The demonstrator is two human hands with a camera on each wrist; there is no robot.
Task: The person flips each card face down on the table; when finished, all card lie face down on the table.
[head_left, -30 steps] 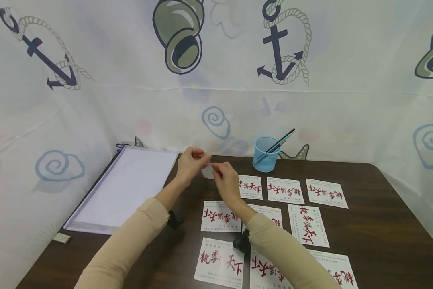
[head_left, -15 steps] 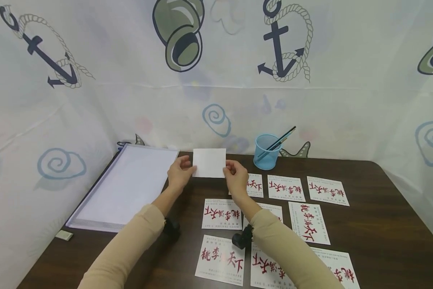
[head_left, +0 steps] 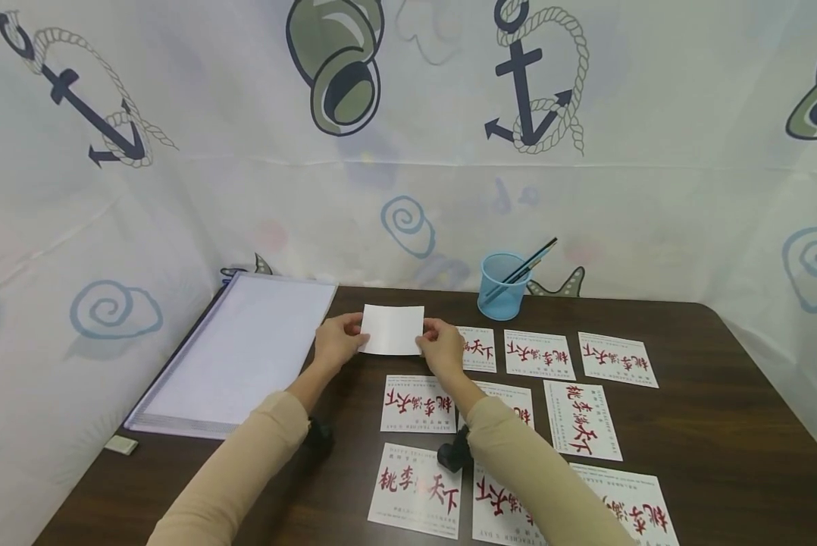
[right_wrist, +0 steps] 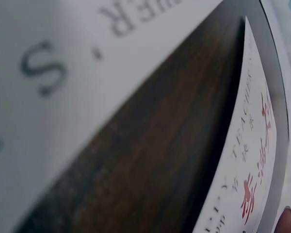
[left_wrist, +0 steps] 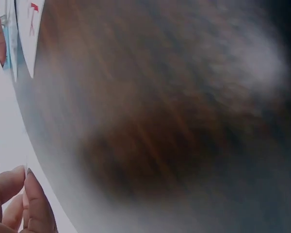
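Observation:
A small white card (head_left: 392, 331), its blank face toward me, is held between both hands near the far side of the table. My left hand (head_left: 336, 340) pinches its left edge between thumb and fingers. On the opposite edge, my right hand (head_left: 442, 345) pinches it the same way. In the left wrist view, the thumb and fingertips of the left hand (left_wrist: 24, 201) meet at the lower left. Just right of the right hand lies a card with red characters (head_left: 478, 349), partly hidden by that hand. Only fingertips (right_wrist: 287, 222) show at the right wrist view's lower right corner.
Several cards with red characters, such as this upright-lettered one (head_left: 582, 421), lie in rows at the right; the right arm covers parts of some. A blue cup (head_left: 499, 303) with pens stands behind. A large white sheet (head_left: 245, 341) lies left, near a small pale block (head_left: 120, 444).
The hands were close together with the card turned mostly edge-on; they then spread apart, bringing its blank face into view. Since half a second ago, hands and card have lowered toward the table.

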